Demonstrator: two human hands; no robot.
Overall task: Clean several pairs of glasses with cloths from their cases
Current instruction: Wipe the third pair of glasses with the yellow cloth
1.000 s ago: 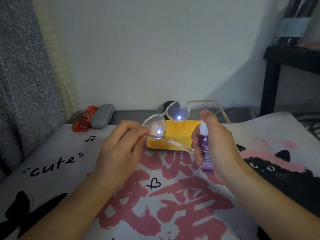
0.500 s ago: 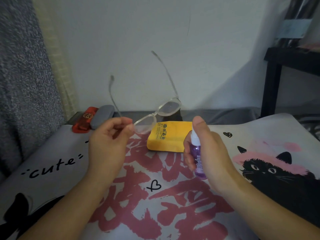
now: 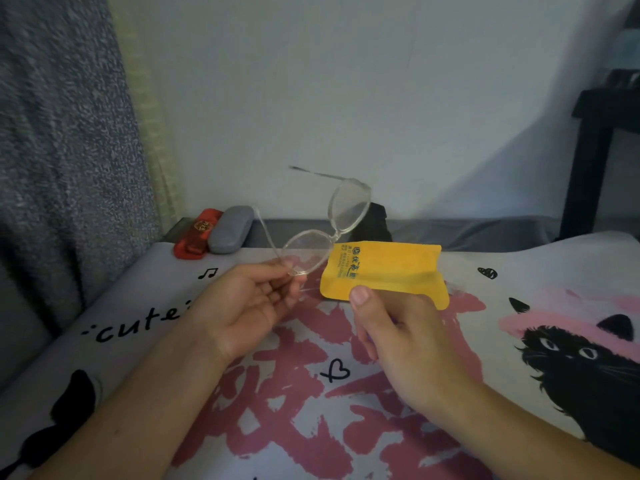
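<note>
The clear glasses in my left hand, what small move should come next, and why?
Probably bring the right hand forward to pick up the yellow cloth lying just beyond it. The left hand already pinches the clear glasses up off the printed cover, lenses exposed, and nothing is wiping them yet.

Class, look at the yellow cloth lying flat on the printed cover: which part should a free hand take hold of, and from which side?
Probably the yellow cloth is best pinched at its slightly lifted right edge, coming from the right. It lies flat, so only an edge gives the fingers purchase. The near left corner sits behind the right hand, and the glasses, held by the left hand, crowd the left side.
</note>
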